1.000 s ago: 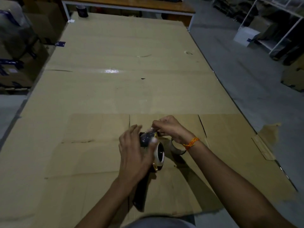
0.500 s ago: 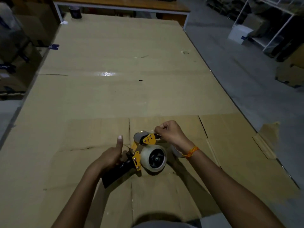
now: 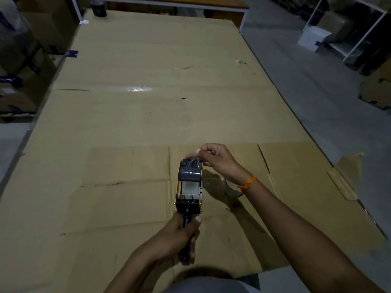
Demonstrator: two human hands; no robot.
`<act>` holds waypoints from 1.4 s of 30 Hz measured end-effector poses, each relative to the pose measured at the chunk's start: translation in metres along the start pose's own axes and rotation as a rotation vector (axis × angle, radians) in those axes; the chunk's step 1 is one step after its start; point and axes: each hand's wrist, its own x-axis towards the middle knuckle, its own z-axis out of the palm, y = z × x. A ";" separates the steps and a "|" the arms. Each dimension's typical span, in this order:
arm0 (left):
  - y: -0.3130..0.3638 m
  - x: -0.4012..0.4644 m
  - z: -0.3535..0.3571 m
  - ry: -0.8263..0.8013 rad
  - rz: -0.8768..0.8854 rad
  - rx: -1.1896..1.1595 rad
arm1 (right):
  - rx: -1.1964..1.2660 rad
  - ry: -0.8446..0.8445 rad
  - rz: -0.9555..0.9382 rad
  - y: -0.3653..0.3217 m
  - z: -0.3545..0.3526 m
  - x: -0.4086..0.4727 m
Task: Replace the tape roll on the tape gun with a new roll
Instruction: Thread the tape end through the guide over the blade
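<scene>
A black and yellow tape gun (image 3: pixel 189 187) is held upright over the cardboard, its front end pointing away from me. My left hand (image 3: pixel 184 235) is wrapped around its black handle. A white roll core (image 3: pixel 190 187) shows inside the frame. My right hand (image 3: pixel 213 159) pinches a strip of clear tape (image 3: pixel 195 160) at the gun's front roller. A used tape roll (image 3: pixel 231 189) lies on the cardboard just right of the gun, partly hidden behind my right wrist.
Flattened cardboard sheets (image 3: pixel 148 106) cover the big work surface. A dark roll (image 3: pixel 98 8) stands at the far left corner. Stacked boxes (image 3: pixel 19 66) line the left side. To the right are grey floor, a white box (image 3: pixel 313 39) and white shelving (image 3: pixel 364 28).
The gun has turned from lying on its side to upright, front away from me. My left hand slid down onto the handle. My right hand stays at the front end with the tape.
</scene>
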 end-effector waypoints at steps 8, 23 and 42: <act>-0.018 0.009 0.022 0.003 0.062 -0.044 | -0.013 -0.138 -0.083 0.005 -0.004 0.003; -0.009 0.014 0.030 0.021 0.019 -0.122 | -0.179 -0.068 -0.145 0.021 -0.008 0.015; 0.006 0.009 0.030 0.212 -0.033 -0.407 | -0.170 0.019 -0.101 0.021 0.001 0.022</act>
